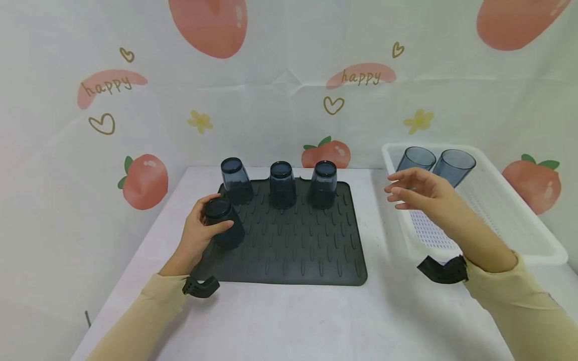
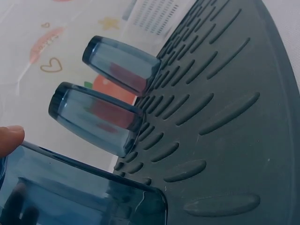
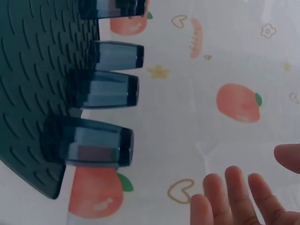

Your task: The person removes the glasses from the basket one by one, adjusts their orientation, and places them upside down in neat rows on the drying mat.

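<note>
In the head view, at 8 o'clock, fingers of the left grip [image 1: 196, 233] hide the far left side of the held glass [image 1: 226, 235], and part of the mat [image 1: 293, 245] is covered there too. At 3 o'clock the right grip [image 1: 422, 189] hides the lower parts of two glasses [image 1: 453, 168]; the forearm covers some of the basket [image 1: 519, 220]. Peaches at 11 [image 1: 209, 25] and 2 o'clock are cut by the top edge. The left sleeve [image 1: 140, 316] runs out between 7 and 8, the right sleeve [image 1: 515, 301] at 4. In the left wrist view the held glass is cropped at 7 o'clock, dark shapes [image 2: 23, 211] seen through it too blurred to make out. In the right wrist view the topmost glass [image 3: 112, 7] is cropped at 11 o'clock.
</note>
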`<state>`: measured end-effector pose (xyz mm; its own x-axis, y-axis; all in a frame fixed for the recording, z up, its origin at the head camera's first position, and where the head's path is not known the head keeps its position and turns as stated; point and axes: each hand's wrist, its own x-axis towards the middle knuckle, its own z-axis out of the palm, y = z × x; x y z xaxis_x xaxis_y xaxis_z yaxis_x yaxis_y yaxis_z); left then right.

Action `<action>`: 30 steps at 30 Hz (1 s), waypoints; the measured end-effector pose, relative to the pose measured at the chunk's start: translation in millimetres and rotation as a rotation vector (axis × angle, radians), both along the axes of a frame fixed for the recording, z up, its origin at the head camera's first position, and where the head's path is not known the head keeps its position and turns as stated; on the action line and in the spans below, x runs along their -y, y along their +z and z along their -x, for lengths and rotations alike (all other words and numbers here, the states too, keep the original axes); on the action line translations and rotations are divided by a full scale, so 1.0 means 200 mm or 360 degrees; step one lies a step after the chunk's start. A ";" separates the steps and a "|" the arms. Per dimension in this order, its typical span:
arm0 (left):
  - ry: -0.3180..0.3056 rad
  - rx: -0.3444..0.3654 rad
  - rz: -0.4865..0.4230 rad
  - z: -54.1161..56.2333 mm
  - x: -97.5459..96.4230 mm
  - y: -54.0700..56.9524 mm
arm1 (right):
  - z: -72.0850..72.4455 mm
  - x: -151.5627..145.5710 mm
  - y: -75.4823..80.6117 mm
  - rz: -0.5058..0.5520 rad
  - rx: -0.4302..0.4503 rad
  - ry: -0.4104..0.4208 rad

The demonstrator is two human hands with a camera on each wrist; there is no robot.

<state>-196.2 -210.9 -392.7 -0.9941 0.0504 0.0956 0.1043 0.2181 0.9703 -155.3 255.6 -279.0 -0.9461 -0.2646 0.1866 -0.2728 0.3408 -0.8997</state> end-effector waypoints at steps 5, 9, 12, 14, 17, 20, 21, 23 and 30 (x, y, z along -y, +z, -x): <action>-0.0007 0.0016 -0.0004 0.00 0.00 0.00 | 0.05 -0.04 0.04 0.0426 -0.0019 0.0103; -0.0005 0.0011 -0.0014 0.00 0.00 0.00 | 0.09 -0.08 0.08 0.0629 -0.0087 0.0119; -0.0004 0.0003 -0.0018 0.00 0.00 0.00 | 0.14 -0.11 0.09 0.0742 -0.0166 0.0120; -0.0005 0.0000 -0.0022 -0.01 0.00 0.00 | 0.18 -0.13 0.10 0.0883 -0.0208 0.0144; -0.0006 0.0001 -0.0023 -0.01 0.00 0.00 | 0.23 -0.18 0.10 0.1113 -0.0258 0.0134; -0.0005 -0.0002 -0.0021 -0.01 0.00 0.00 | 0.28 -0.22 0.09 0.1250 -0.0298 0.0071; -0.0003 -0.0003 -0.0019 -0.01 -0.01 0.00 | 0.30 -0.23 0.09 0.1277 -0.0316 0.0042; -0.0004 -0.0004 -0.0016 -0.01 -0.01 0.00 | 0.33 -0.26 0.08 0.1323 -0.0343 -0.0019; -0.0009 -0.0006 -0.0017 -0.01 -0.01 0.00 | 0.45 -0.36 0.02 0.1392 -0.0431 -0.0266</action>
<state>-194.3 -209.6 -392.9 -0.9935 0.0548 0.0999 0.1091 0.2068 0.9723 -246.2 327.6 -274.4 -0.8542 0.2102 0.4755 -0.5196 -0.3747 -0.7679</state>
